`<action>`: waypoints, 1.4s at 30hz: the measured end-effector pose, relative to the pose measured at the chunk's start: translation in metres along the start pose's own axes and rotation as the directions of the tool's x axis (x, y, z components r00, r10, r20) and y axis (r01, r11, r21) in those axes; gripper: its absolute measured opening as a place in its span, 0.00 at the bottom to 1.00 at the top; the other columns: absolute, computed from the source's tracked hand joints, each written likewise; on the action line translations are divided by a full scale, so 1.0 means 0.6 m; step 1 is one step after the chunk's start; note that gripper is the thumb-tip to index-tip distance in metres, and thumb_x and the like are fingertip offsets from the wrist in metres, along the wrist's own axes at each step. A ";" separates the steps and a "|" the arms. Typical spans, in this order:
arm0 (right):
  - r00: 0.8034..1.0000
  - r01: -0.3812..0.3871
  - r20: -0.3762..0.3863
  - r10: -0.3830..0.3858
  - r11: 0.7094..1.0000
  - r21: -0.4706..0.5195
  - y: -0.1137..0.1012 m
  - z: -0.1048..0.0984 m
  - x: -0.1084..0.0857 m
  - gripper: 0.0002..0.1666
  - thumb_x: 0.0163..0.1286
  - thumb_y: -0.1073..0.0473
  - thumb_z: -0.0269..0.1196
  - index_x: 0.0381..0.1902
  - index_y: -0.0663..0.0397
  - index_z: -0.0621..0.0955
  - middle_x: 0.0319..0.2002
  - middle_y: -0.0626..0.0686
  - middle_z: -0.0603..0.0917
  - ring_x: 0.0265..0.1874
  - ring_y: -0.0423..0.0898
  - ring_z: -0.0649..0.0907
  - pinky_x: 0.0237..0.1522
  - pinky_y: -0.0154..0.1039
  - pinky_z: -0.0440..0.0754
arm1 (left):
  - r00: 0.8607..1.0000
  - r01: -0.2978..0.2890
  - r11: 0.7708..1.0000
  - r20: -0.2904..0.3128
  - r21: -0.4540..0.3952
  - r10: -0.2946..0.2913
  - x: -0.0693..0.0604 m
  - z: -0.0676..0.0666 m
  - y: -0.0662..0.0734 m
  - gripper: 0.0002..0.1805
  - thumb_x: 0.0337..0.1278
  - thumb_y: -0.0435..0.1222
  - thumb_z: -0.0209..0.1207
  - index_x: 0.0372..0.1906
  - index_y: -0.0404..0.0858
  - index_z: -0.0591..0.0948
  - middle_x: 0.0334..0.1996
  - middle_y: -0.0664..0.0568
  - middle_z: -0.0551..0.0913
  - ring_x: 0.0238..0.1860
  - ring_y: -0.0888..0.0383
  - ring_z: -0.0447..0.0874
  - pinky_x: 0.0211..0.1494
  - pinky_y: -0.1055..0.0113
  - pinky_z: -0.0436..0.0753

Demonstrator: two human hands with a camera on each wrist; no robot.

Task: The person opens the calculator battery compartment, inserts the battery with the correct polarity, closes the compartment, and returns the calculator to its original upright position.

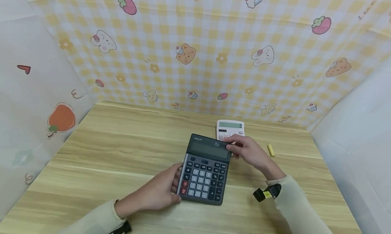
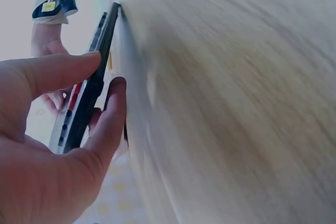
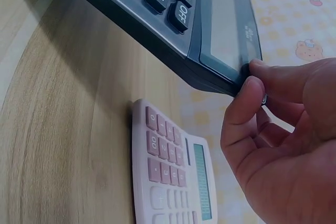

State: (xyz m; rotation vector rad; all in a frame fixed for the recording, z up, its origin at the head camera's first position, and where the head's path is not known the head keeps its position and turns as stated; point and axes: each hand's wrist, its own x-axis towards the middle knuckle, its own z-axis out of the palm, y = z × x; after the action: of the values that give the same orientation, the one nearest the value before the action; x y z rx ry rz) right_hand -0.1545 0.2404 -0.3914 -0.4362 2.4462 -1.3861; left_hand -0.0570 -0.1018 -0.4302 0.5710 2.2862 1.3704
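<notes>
A dark grey calculator (image 1: 201, 173) with red, grey and black keys is held above the table, its screen end pointing away from me. The left hand (image 1: 162, 188) grips its left edge; in the left wrist view the thumb lies over the key side and the fingers (image 2: 113, 114) pass beneath. At the upper right corner, the right hand (image 1: 248, 152) pinches the screen end between thumb and fingers (image 3: 247, 100). Behind it, a smaller pink-and-white calculator (image 3: 173, 171) lies on the table, partly covered in the head view by the dark calculator and right hand.
A short yellow stick (image 1: 271, 150) lies to the right of the right hand on the wooden table (image 1: 122, 142). A checked cloth wall (image 1: 201, 78) rises along the table's back edge, with white cloth walls (image 1: 360, 132) at both sides.
</notes>
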 end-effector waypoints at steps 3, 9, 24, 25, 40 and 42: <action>1.000 0.001 -0.016 -0.001 1.000 0.007 -0.002 -0.001 -0.005 0.16 0.84 0.64 0.63 0.63 0.60 0.87 0.47 0.57 0.85 0.37 0.54 0.82 0.39 0.45 0.86 | 1.000 -0.004 0.996 0.013 -0.089 0.006 -0.003 -0.006 0.003 0.56 0.44 0.16 0.72 0.82 0.24 0.59 0.53 0.47 0.83 0.48 0.54 0.87 0.53 0.66 0.89; 0.999 0.040 -0.039 -0.038 0.997 0.060 -0.009 -0.007 -0.019 0.15 0.84 0.65 0.63 0.62 0.63 0.86 0.48 0.59 0.84 0.35 0.50 0.84 0.41 0.45 0.89 | 0.999 -0.047 0.991 -0.010 -0.126 0.046 -0.008 -0.020 0.008 0.51 0.45 0.17 0.72 0.79 0.29 0.65 0.52 0.46 0.81 0.51 0.51 0.83 0.54 0.65 0.88; 0.998 0.051 -0.036 -0.044 0.971 0.233 -0.001 -0.001 -0.028 0.12 0.82 0.72 0.62 0.59 0.71 0.84 0.57 0.64 0.85 0.51 0.48 0.92 0.58 0.46 0.89 | 0.890 -0.440 0.893 -0.085 0.097 0.448 -0.020 -0.023 0.023 0.48 0.46 0.21 0.65 0.78 0.46 0.70 0.60 0.55 0.79 0.53 0.58 0.86 0.54 0.62 0.90; 0.999 0.047 -0.034 -0.040 0.970 0.238 0.000 0.000 -0.028 0.13 0.81 0.73 0.62 0.59 0.71 0.83 0.56 0.64 0.87 0.51 0.49 0.92 0.59 0.45 0.88 | 0.880 -0.459 0.882 -0.081 0.104 0.468 -0.020 -0.023 0.024 0.48 0.45 0.21 0.64 0.78 0.46 0.70 0.60 0.55 0.78 0.53 0.58 0.86 0.54 0.62 0.90; 0.990 0.129 -0.069 -0.120 0.980 0.154 0.028 0.003 -0.035 0.12 0.83 0.70 0.63 0.58 0.72 0.85 0.47 0.63 0.92 0.42 0.49 0.94 0.47 0.48 0.92 | 0.867 -0.487 0.870 -0.077 0.077 0.493 -0.025 -0.025 0.027 0.48 0.47 0.20 0.61 0.80 0.44 0.71 0.61 0.52 0.79 0.57 0.52 0.88 0.52 0.63 0.91; 0.991 0.132 -0.054 -0.125 0.982 0.135 0.031 0.006 -0.037 0.14 0.85 0.68 0.61 0.60 0.72 0.84 0.45 0.63 0.92 0.40 0.49 0.94 0.44 0.50 0.93 | 0.866 -0.491 0.869 -0.076 0.058 0.494 -0.026 -0.025 0.027 0.48 0.47 0.19 0.61 0.79 0.44 0.71 0.62 0.51 0.79 0.58 0.52 0.88 0.53 0.62 0.91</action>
State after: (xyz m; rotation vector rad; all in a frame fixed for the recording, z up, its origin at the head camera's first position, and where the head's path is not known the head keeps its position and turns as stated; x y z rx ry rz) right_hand -0.1351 0.2556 -0.4066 -0.5435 2.3747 -1.6230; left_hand -0.0501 -0.1138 -0.4072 1.1974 2.3327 1.6043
